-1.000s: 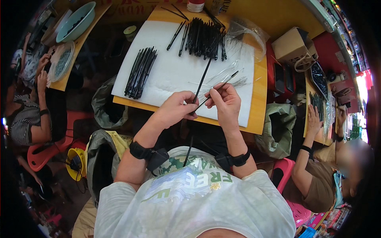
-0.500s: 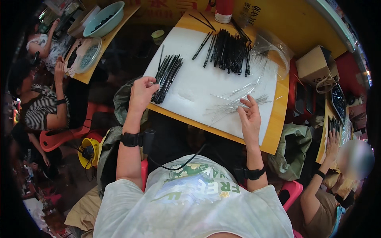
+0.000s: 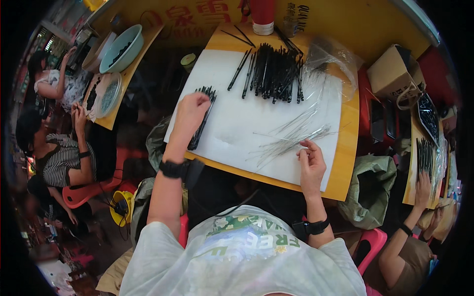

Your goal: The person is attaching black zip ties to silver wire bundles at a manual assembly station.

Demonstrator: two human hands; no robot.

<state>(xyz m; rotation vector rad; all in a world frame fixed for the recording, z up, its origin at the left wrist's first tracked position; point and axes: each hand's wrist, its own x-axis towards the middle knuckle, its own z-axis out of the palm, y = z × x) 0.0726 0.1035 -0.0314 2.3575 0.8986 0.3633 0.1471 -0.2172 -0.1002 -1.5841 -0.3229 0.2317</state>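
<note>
Two bare hands over one white sheet (image 3: 232, 126) on a yellow tabletop (image 3: 348, 148). Left hand (image 3: 191, 109), fingers curled down onto a small bundle of thin black sticks (image 3: 203, 117) at the sheet's left edge. Large heap of black sticks (image 3: 273, 73) farther back. Clear narrow plastic sleeves (image 3: 291, 137), fanned out mid-sheet. Right hand (image 3: 311, 163), fingertips pinching the sleeves' near ends.

Your two arms reach forward, well apart.
Your left hand (image 3: 193, 109) stretches far out, palm down; your right hand (image 3: 310, 162) sits nearer, fingers loosely curled.
</note>
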